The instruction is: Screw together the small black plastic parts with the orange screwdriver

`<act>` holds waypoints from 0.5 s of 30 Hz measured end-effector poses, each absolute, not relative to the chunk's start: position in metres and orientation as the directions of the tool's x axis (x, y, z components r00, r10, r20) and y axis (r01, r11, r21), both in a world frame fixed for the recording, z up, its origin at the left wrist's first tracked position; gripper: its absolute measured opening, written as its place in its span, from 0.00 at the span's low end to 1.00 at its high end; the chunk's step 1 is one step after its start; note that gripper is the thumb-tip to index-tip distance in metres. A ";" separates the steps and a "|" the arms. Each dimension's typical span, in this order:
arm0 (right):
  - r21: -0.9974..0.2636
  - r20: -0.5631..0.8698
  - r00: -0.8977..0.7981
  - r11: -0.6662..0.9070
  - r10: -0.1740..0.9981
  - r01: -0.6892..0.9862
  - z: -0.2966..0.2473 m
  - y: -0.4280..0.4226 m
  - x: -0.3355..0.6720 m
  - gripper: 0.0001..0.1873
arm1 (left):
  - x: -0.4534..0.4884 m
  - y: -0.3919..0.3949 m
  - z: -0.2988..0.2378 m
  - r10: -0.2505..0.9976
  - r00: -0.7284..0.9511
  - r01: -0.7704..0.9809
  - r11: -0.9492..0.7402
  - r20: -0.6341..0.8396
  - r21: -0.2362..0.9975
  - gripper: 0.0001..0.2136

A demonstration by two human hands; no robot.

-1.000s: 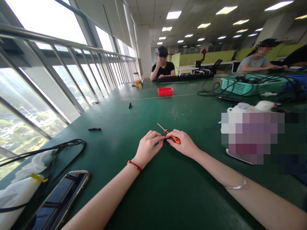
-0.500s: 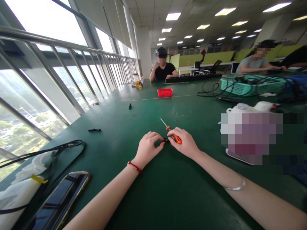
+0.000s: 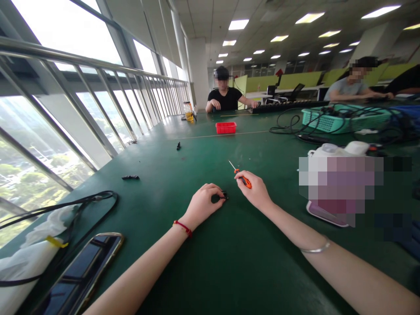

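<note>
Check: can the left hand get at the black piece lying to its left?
Probably yes: only bare table lies between the left hand and the black piece, though it pinches a small part.

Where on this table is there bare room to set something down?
Bare table lies between the red tray and the left hand and right hand, and on their near side. Crowded: the right side, with the teal basket and cables; the near-left corner, with the phone and black cable.

bright | daylight from left windows (image 3: 65,30), ceiling panels (image 3: 238,24) | edges bowed | patches pixelated
</note>
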State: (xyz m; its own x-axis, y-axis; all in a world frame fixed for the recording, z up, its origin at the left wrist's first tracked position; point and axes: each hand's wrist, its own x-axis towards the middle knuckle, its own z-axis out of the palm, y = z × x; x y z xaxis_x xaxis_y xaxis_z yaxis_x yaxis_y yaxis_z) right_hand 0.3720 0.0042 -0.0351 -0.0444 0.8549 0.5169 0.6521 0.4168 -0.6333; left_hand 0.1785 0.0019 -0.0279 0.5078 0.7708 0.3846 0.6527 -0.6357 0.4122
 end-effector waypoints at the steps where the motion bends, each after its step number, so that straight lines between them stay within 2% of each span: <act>1: -0.637 0.511 -0.047 0.414 0.858 0.651 -0.035 0.004 0.372 0.07 | 0.171 0.000 -0.025 0.786 0.489 0.675 -0.616 0.378 0.407 0.03; 5: -0.649 0.489 -0.047 0.400 0.871 0.648 -0.035 0.003 0.371 0.07 | 0.116 -0.009 -0.008 0.869 0.328 0.805 -0.462 0.370 0.372 0.06; 7: -0.650 0.483 -0.049 0.396 0.874 0.649 -0.036 0.003 0.370 0.07 | 0.078 -0.013 0.002 0.918 0.151 0.876 -0.297 0.367 0.381 0.08; 11: -0.650 0.466 -0.059 0.387 0.883 0.654 -0.036 0.002 0.369 0.07 | 0.014 -0.020 0.017 0.946 -0.205 0.921 0.098 0.253 0.378 0.15; 13: -0.649 0.462 -0.064 0.386 0.884 0.656 -0.036 0.001 0.369 0.07 | -0.005 -0.022 0.018 0.931 -0.305 0.911 0.223 0.202 0.348 0.17; 15: -0.649 0.459 -0.065 0.384 0.886 0.657 -0.035 0.001 0.369 0.07 | -0.014 -0.024 0.016 0.934 -0.329 0.901 0.267 0.136 0.343 0.18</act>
State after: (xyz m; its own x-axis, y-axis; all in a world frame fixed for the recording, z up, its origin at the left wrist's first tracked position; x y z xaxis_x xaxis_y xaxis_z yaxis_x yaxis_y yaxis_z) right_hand 0.3691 0.0010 -0.0354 -0.0647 0.8863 0.4585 0.6575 0.3835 -0.6486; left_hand -0.0140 -0.0239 0.0156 -0.3293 0.9343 0.1361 0.9005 0.2675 0.3428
